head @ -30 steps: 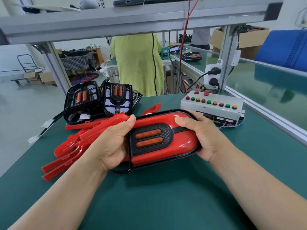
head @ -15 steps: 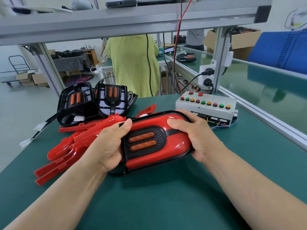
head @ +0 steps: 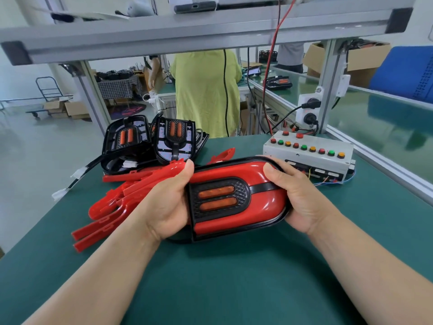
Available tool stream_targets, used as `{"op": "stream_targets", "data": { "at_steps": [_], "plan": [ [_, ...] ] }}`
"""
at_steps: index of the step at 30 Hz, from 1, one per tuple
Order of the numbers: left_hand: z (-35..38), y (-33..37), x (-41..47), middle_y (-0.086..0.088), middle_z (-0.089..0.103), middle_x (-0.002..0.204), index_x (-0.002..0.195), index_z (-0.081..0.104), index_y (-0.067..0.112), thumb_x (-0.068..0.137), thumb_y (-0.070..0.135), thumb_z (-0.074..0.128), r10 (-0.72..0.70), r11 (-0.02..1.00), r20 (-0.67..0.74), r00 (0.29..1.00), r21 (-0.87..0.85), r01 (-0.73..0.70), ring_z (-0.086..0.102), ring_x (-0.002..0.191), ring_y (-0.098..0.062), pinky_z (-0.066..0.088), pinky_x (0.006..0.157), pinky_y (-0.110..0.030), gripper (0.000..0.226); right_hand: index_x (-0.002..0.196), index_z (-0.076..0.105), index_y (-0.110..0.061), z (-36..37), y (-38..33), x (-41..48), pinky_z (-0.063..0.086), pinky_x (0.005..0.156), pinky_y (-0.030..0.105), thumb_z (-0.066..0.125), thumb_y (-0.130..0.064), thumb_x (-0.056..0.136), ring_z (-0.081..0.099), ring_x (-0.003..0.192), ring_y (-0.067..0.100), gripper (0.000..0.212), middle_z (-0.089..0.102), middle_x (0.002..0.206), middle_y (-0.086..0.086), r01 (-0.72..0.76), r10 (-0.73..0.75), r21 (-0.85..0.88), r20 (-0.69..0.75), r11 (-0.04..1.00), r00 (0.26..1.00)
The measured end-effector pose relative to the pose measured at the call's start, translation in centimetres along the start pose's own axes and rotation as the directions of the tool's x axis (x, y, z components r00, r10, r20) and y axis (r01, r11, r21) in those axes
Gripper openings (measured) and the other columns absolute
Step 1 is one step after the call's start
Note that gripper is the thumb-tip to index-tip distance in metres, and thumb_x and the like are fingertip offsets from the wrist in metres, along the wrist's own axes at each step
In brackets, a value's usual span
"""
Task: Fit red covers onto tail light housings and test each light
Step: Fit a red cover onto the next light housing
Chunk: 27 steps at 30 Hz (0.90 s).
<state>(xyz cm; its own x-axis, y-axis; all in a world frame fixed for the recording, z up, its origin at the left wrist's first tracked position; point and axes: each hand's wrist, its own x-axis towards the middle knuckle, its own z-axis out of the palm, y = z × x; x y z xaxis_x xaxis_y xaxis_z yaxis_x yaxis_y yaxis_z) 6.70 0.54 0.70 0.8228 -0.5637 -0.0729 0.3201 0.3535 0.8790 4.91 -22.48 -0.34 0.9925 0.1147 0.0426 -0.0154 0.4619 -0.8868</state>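
- Step in hand: fitting the cover, late stage by the look. One tail light (head: 236, 200) is held crosswise over the table (head: 234, 289), centre of view. Can't tell if its lower edge touches the mat.
- Red cover (head: 264, 202) sits on the black housing (head: 242, 192). A black rim shows along the near edge, and two amber strips show in the middle window.
- L hand (head: 166, 207) wraps the left end, fingers under, thumb up at the top edge.
- R hand (head: 297, 195) wraps the rounded right end, thumb flat on the cover.
- Both hands are curled tight on the unit. Reads as squeezing the cover home.
- Loose covers (head: 121, 198) are piled just left of L hand, with two bare housings (head: 173, 139) propped behind them, so more are left to fit.
- Next, my guess: check the seam all round, esp. the left end hidden under the L palm. Then run the lead to the test box (head: 309, 153), just behind R hand. This unit's lead isn't in view.
- Writing: none legible. Box buttons are red, green and amber with no readable labels. No brand seen anywhere.
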Motion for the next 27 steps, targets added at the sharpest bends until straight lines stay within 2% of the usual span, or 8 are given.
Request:
{"op": "stream_targets", "data": {
  "at_steps": [2, 5, 8, 10, 13, 17, 22, 27],
  "plan": [
    [0.1, -0.1, -0.1, -0.026, 0.059, 0.132, 0.126, 0.064, 0.000, 0.098, 0.049, 0.038, -0.002, 1.000, -0.011, 1.000, 0.030, 0.003, 0.060, 0.120, -0.040, 0.056, 0.088, -0.047, 0.062, 0.122, 0.067, -0.012, -0.1, 0.0, 0.0, 0.061, 0.078, 0.045, 0.067, -0.025, 0.081, 0.071, 0.093, 0.027, 0.043, 0.073, 0.111, 0.014, -0.016, 0.016, 0.014, 0.022, 1.000, 1.000],
    [0.3, -0.1, -0.3, -0.027, 0.060, 0.131, 0.125, 0.064, 0.000, 0.097, 0.043, 0.042, 0.002, 0.999, 0.012, 1.000, 0.049, -0.003, 0.060, 0.119, -0.040, 0.056, 0.087, -0.046, 0.056, 0.111, 0.074, -0.013, -0.1, -0.2, -0.2, 0.061, 0.077, 0.044, 0.065, -0.030, 0.083, 0.072, 0.094, 0.028, 0.034, 0.074, 0.110, 0.015, -0.045, 0.043, 0.021, 0.086, 0.999, 0.995],
    [0.2, 0.0, -0.6, -0.027, 0.056, 0.136, 0.131, 0.059, 0.000, 0.103, 0.040, 0.036, -0.016, 0.998, 0.061, 0.998, 0.056, 0.013, 0.056, 0.124, -0.041, 0.053, 0.093, -0.046, 0.055, 0.120, 0.069, -0.010, -0.3, -0.2, -0.3, 0.060, 0.082, 0.049, 0.074, -0.028, 0.079, 0.070, 0.098, 0.032, 0.045, 0.071, 0.116, 0.019, -0.043, 0.046, -0.031, 0.101, 0.999, 0.994],
    [0.1, 0.2, -0.8, -0.028, 0.052, 0.140, 0.136, 0.054, -0.001, 0.105, 0.039, 0.031, -0.035, 0.998, 0.096, 0.995, 0.050, 0.030, 0.052, 0.129, -0.043, 0.050, 0.098, -0.049, 0.055, 0.120, 0.068, -0.011, -0.3, -0.1, -0.2, 0.060, 0.077, 0.047, 0.076, -0.020, 0.075, 0.071, 0.093, 0.032, 0.046, 0.071, 0.113, 0.019, -0.035, 0.039, -0.050, 0.071, 0.998, 0.997],
    [0.0, 0.5, -1.1, -0.028, 0.047, 0.144, 0.141, 0.048, -0.001, 0.106, 0.038, 0.028, -0.044, 0.998, 0.135, 0.990, 0.059, 0.036, 0.047, 0.133, -0.044, 0.046, 0.103, -0.050, 0.056, 0.105, 0.075, -0.015, -0.4, 0.0, -0.1, 0.061, 0.068, 0.042, 0.076, -0.015, 0.069, 0.073, 0.082, 0.029, 0.035, 0.074, 0.102, 0.016, -0.034, 0.036, -0.047, 0.047, 0.998, 0.998],
    [0.4, 0.1, -1.0, -0.028, 0.051, 0.141, 0.140, 0.047, -0.004, 0.105, 0.036, 0.031, 0.018, 0.995, 0.093, 0.995, 0.100, -0.027, 0.051, 0.129, -0.043, 0.049, 0.100, -0.049, 0.056, 0.091, 0.079, -0.020, -0.6, -0.2, 0.0, 0.061, 0.066, 0.041, 0.080, -0.013, 0.066, 0.074, 0.077, 0.027, 0.025, 0.075, 0.095, 0.014, -0.021, 0.024, -0.058, 0.039, 0.998, 0.999],
    [1.5, -0.3, -0.8, -0.028, 0.060, 0.130, 0.136, 0.052, -0.003, 0.100, 0.033, 0.041, 0.097, 0.993, 0.009, 0.995, 0.067, -0.097, 0.060, 0.119, -0.042, 0.056, 0.088, -0.047, 0.052, 0.093, 0.079, -0.019, -0.6, -0.5, -0.1, 0.059, 0.064, 0.040, 0.085, -0.012, 0.059, 0.073, 0.077, 0.027, 0.035, 0.076, 0.093, 0.013, 0.049, -0.045, -0.092, 0.049, 0.995, 0.998],
    [2.0, -0.7, -0.8, -0.027, 0.065, 0.121, 0.128, 0.059, -0.003, 0.096, 0.029, 0.049, 0.165, 0.985, -0.099, 0.981, 0.066, -0.159, 0.066, 0.110, -0.040, 0.059, 0.079, -0.047, 0.046, 0.093, 0.079, -0.018, -0.4, -0.4, -0.1, 0.058, 0.062, 0.037, 0.085, -0.016, 0.059, 0.073, 0.075, 0.026, 0.035, 0.076, 0.091, 0.012, 0.107, -0.102, -0.124, 0.053, 0.986, 0.993]
  ]
}}
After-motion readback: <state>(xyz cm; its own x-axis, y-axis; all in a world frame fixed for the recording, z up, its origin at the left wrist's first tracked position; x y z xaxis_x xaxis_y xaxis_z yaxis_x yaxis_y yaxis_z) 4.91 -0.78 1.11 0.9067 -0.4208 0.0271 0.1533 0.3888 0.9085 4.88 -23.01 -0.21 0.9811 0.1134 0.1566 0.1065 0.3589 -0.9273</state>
